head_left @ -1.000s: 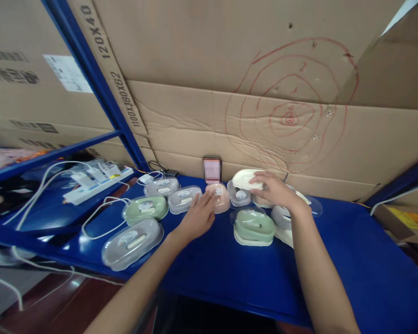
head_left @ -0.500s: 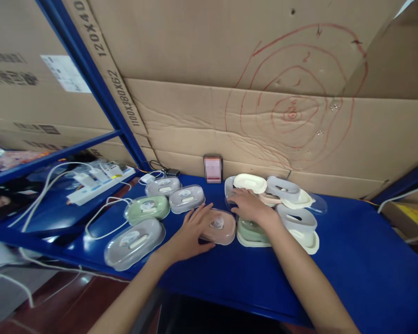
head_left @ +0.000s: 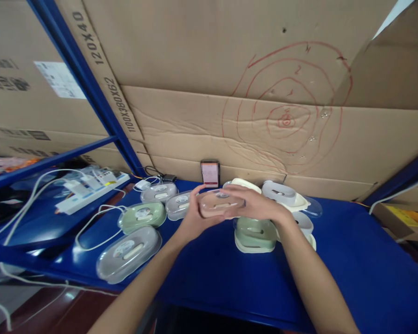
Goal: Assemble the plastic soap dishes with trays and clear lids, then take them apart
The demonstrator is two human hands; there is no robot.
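Observation:
A pink soap box (head_left: 218,205) with a clear lid is held up between my two hands, above the blue tabletop. My left hand (head_left: 195,214) is closed around its left end, thumb and fingers on its edges. Around the right end wraps my right hand (head_left: 252,202), its fingers along the far side. Left of them lie closed soap boxes: a green one (head_left: 142,216), a large grey one (head_left: 128,254) and two more grey ones (head_left: 159,191). Below my right hand is a pale green soap dish part (head_left: 255,234) on a cream base.
Loose grey trays (head_left: 279,192), cream bases and a clear lid (head_left: 313,207) are grouped at the right. A phone (head_left: 210,173) leans against the cardboard wall (head_left: 181,113). A white power strip (head_left: 92,192) with cables lies left beyond the blue shelf post (head_left: 125,148).
The pink soap box has been lifted off the table and is now in both hands. My right hand has moved left from the loose parts to grip its right end.

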